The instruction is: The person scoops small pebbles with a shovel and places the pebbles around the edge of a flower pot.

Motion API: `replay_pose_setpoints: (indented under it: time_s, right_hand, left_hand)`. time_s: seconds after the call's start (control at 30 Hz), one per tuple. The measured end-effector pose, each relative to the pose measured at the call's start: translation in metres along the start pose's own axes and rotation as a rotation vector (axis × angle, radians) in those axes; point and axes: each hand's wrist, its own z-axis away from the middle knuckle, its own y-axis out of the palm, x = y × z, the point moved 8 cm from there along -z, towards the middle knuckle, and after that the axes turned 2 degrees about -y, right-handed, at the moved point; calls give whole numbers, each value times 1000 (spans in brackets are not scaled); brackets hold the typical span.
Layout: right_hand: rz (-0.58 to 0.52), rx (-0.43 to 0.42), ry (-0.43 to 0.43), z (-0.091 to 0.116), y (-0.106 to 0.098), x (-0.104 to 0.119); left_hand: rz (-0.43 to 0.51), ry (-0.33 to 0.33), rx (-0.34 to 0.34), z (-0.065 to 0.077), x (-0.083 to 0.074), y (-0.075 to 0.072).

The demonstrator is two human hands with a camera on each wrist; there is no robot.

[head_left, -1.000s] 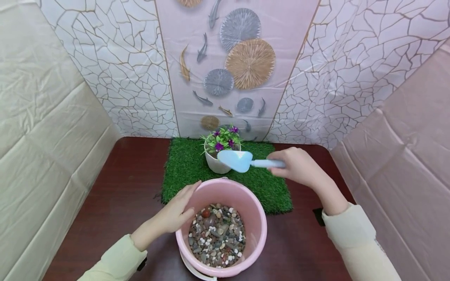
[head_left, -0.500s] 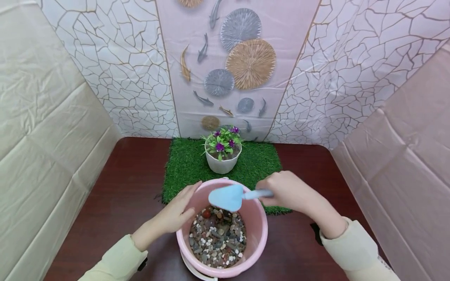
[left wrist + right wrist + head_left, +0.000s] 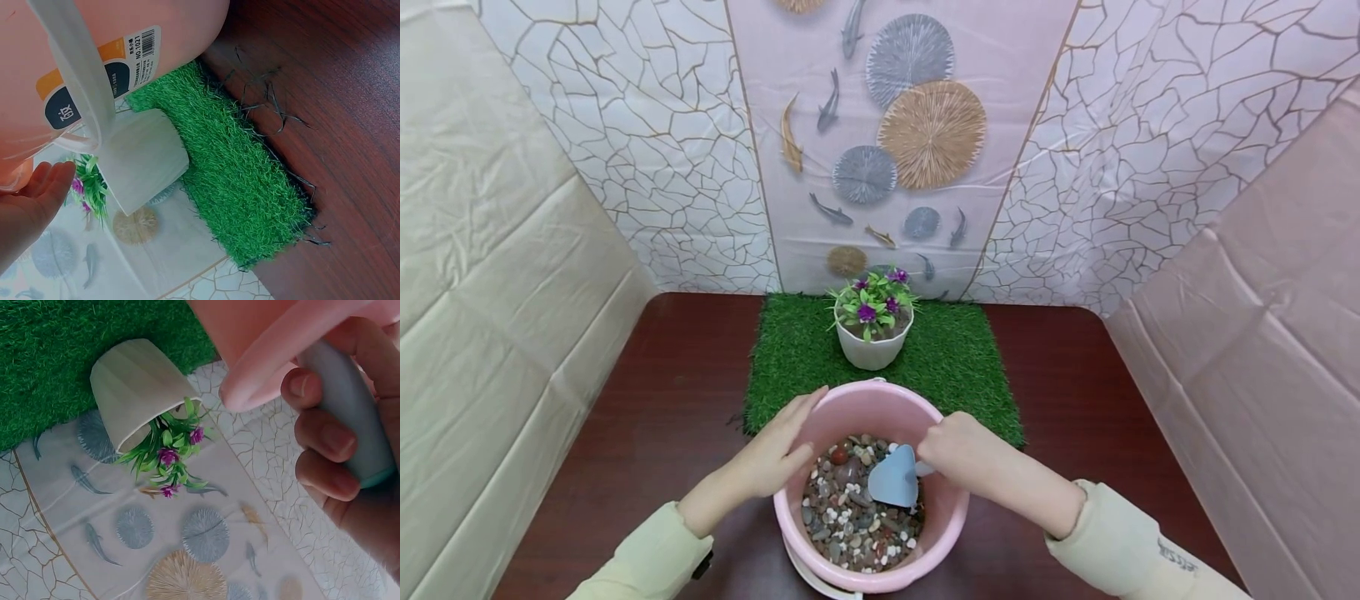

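A pink bucket (image 3: 872,408) stands at the front centre in the head view, with a layer of mixed pebbles (image 3: 857,525) in its bottom. My right hand (image 3: 966,450) is over the bucket's right rim, fingers wrapped around the grey handle (image 3: 347,412) of a light blue garden trowel (image 3: 893,477). The trowel's blade points left and down, low inside the bucket, overlapping the pebbles on the right side. My left hand (image 3: 775,450) rests on the bucket's left rim, its fingers extended along it and the thumb toward the inside.
Behind the bucket, a white pot (image 3: 871,348) with purple flowers stands on a green artificial turf mat (image 3: 797,350). The bucket's white carrying handle (image 3: 81,69) hangs down outside. A dark red-brown table (image 3: 647,433) lies beneath, with fabric-covered walls on three sides.
My right hand has come down and toward me, carrying the trowel from in front of the flower pot to inside the bucket, by the pebbles. The left hand has stayed on the rim.
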Motion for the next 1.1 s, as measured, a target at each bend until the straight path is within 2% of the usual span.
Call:
replay_pose_setpoints:
  time_s: [0.37,0.53,0.7,0.87,1.1]
  right_hand:
    - [10,7,-28,-5,7,5]
    - [27,25,-66,-12,25,20]
    - [66,-20,-93,-18,40,36]
    - [41,-12,-38,-19,47,31]
    - [-28,16,-54,-23,50,26]
  left_hand:
    - [-4,3,-9,1,1,-1]
    - [-13,7,-21,1,0,-1]
    - [-17,23,-21,0,-2,1]
    - [-22,23,-14,0,-2,3]
    - [-28,7,-15,1,1,2]
